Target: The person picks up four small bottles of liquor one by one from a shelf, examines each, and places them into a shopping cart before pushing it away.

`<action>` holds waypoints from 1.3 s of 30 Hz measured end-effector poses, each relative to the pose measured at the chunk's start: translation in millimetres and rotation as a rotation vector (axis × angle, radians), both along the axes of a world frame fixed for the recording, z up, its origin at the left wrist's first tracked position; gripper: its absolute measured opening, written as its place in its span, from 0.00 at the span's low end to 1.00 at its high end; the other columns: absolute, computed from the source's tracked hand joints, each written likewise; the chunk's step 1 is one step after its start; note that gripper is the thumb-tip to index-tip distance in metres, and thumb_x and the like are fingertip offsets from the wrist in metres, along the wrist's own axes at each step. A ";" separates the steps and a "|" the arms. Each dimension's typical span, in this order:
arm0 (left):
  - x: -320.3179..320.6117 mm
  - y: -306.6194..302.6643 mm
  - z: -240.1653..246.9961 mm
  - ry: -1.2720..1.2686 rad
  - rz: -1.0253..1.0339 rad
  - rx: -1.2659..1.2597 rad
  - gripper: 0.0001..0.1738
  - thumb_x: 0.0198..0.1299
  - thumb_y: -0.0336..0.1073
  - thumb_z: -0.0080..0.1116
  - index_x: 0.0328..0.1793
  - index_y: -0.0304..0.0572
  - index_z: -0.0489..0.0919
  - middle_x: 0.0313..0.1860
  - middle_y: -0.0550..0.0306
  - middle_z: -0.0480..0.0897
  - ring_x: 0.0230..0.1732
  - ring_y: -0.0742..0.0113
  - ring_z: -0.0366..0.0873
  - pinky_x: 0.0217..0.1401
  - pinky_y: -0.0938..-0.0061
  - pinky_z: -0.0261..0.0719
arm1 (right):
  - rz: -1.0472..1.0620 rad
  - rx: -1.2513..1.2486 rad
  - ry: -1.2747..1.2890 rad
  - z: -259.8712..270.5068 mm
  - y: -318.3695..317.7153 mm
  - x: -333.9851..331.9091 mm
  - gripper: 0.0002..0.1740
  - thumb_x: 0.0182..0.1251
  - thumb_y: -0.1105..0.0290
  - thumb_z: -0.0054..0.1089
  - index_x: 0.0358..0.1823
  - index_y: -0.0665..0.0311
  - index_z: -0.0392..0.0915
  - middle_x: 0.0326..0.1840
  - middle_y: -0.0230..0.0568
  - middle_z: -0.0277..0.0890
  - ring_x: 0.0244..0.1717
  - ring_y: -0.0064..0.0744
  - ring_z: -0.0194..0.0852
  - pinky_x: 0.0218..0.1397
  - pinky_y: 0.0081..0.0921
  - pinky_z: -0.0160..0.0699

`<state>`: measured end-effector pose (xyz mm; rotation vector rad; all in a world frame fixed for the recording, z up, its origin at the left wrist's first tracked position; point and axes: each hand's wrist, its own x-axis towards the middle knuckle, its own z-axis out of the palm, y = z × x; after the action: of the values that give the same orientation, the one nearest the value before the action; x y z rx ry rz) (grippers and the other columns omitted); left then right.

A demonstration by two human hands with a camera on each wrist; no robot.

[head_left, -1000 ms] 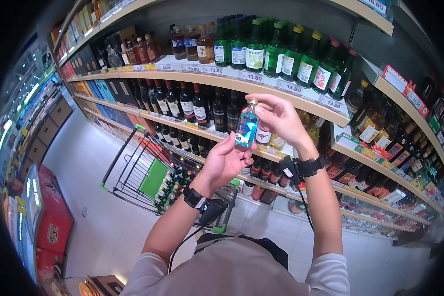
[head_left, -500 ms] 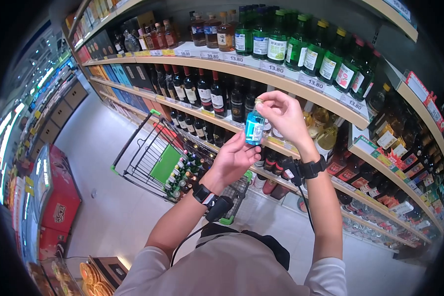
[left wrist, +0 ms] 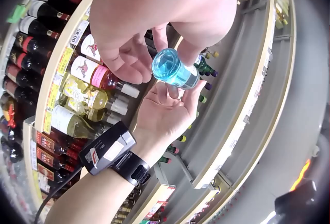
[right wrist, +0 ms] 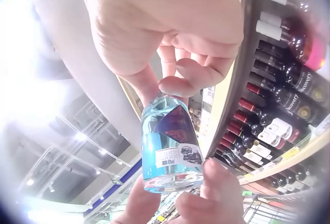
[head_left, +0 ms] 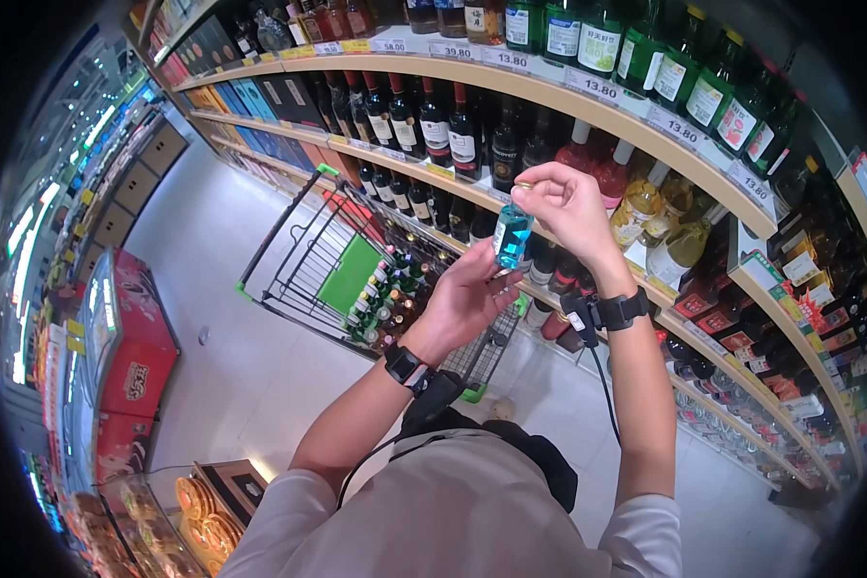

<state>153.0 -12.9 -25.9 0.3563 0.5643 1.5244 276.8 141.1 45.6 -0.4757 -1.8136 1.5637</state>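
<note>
A small bottle of clear blue liquid stands tilted between the two hands in front of the shelves. My right hand pinches its gold-capped neck from above with thumb and fingertips. Low on the bottle, the thumb and a finger of my left hand hold its sides, the other fingers loosely bent. In the left wrist view the round base of the bottle faces the camera. The right wrist view shows a dark picture and a white label on the bottle; the right fingers hide its cap.
Curved shelves carry green, amber and wine bottles above price tags. A cart with several bottles stands below on the left. Further left is a red freezer cabinet; packaged round food lies at the lower left.
The shelves have shifted up and right in the head view, and the cart and freezer slightly right. The blue bottle has been turned and tilted; both hands keep hold of it.
</note>
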 end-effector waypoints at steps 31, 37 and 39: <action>-287.6 -119.0 -124.9 -0.074 -0.113 -0.353 0.23 0.74 0.43 0.47 0.70 0.41 0.69 0.62 0.45 0.79 0.55 0.54 0.83 0.57 0.62 0.82 | -0.204 -0.260 -0.439 -179.9 -104.0 -161.9 0.08 0.58 0.74 0.70 0.31 0.64 0.76 0.23 0.32 0.80 0.22 0.18 0.75 0.24 0.18 0.71; -326.8 -152.4 -133.5 -0.207 0.022 -0.346 0.16 0.73 0.40 0.49 0.61 0.42 0.74 0.57 0.44 0.81 0.53 0.54 0.83 0.55 0.63 0.82 | -0.260 -0.298 -0.651 -258.1 -116.1 -162.8 0.11 0.56 0.73 0.70 0.29 0.67 0.74 0.24 0.38 0.81 0.22 0.21 0.78 0.24 0.20 0.74; -338.3 -159.0 -140.7 -0.245 0.052 -0.319 0.15 0.73 0.40 0.49 0.59 0.42 0.74 0.56 0.45 0.82 0.51 0.55 0.83 0.55 0.63 0.81 | -0.253 -0.278 -0.784 -281.4 -121.9 -162.4 0.13 0.53 0.69 0.71 0.31 0.70 0.77 0.24 0.41 0.81 0.24 0.26 0.81 0.27 0.24 0.78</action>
<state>-185.3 -171.9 -166.7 -0.0901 0.6130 1.4724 114.5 19.2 -235.8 -1.5599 -1.9561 1.5656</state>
